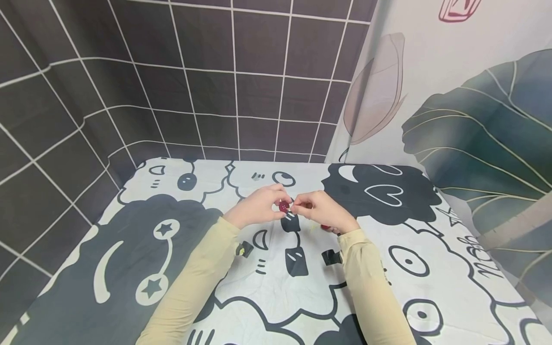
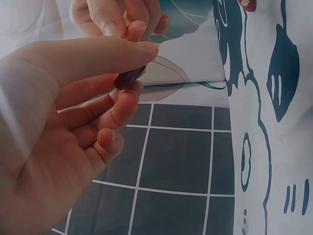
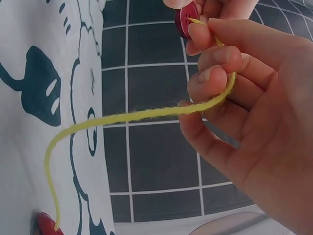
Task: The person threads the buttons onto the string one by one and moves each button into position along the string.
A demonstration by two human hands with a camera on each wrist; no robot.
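Observation:
Between thumb and fingers my left hand (image 1: pixel 263 206) pinches a dark red button (image 1: pixel 283 206) by its edge, holes facing the other hand. Close beside it, my right hand (image 1: pixel 323 209) pinches a yellow yarn (image 3: pixel 146 114) near its end, and the tip meets the button's holes in the right wrist view. Whether the tip passes through cannot be seen. From my right fingers the yarn hangs in a curve down to a second red button (image 3: pixel 48 224) on the cloth. In the head view this red button (image 1: pixel 325 226) is partly hidden by my right wrist.
A white cloth with black cartoon drawings (image 1: pixel 276 297) covers the table. Dark curtain with a white grid (image 1: pixel 207 86) hangs behind and at left; a leaf-print curtain (image 1: pixel 474 129) hangs at right. Black wrist straps stick out beside both forearms.

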